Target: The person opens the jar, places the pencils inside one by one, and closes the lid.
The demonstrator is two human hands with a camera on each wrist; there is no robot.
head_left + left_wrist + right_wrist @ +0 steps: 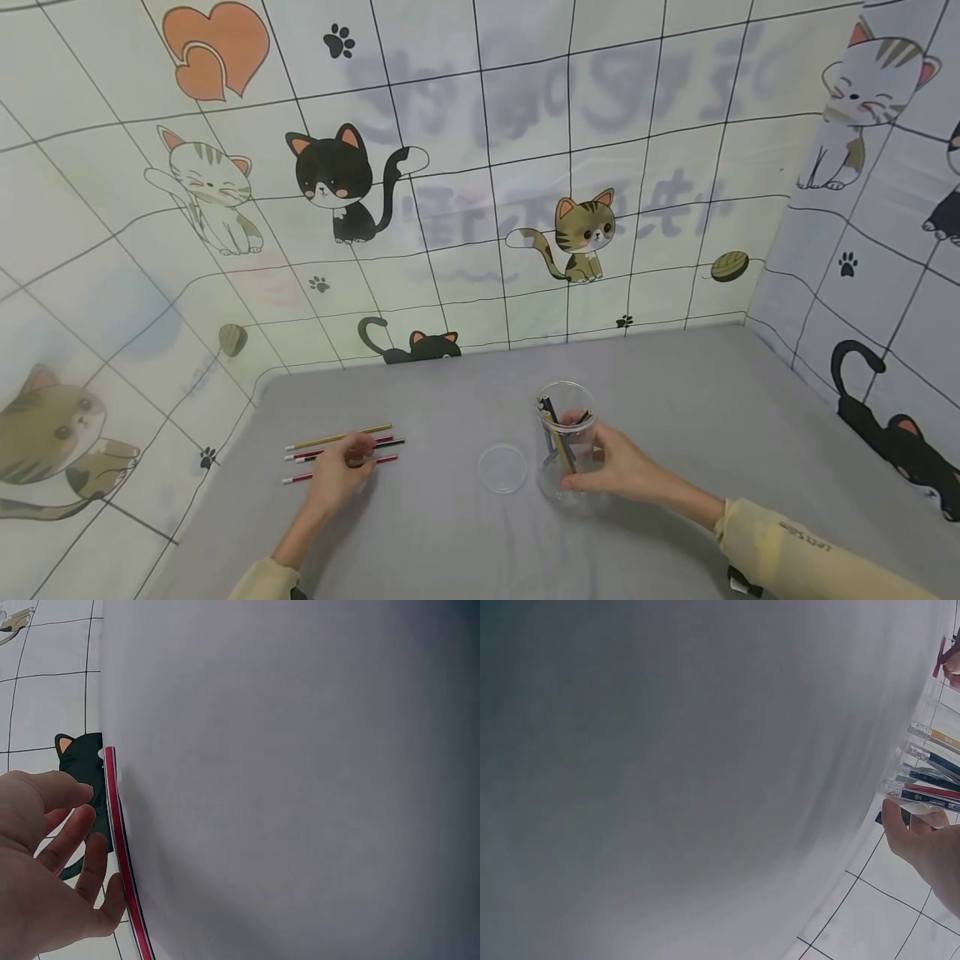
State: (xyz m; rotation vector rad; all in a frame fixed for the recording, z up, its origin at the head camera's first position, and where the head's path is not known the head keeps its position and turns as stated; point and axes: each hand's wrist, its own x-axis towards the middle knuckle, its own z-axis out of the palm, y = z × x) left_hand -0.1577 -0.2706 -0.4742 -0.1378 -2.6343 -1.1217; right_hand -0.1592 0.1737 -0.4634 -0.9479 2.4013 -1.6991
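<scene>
My left hand (337, 477) is low over several pencils lying on the grey table. A yellow pencil (322, 440) is the farthest, and a red pencil (299, 478) with a white end is the nearest. In the left wrist view, loosely bent fingers are beside a red striped pencil (121, 832), with a gap between thumb and index finger. My right hand (628, 468) grips a clear jar (549, 487) from its right side, thumb in front. Pencils (557, 437) lean inside it; the right wrist view shows their ends (915, 793) through the wall.
A clear round lid (502, 468) lies flat on the grey table (450, 400), between the left pencils and the jar. Cloth walls (465, 208) printed with cats and grid lines enclose the table at the back and on both sides.
</scene>
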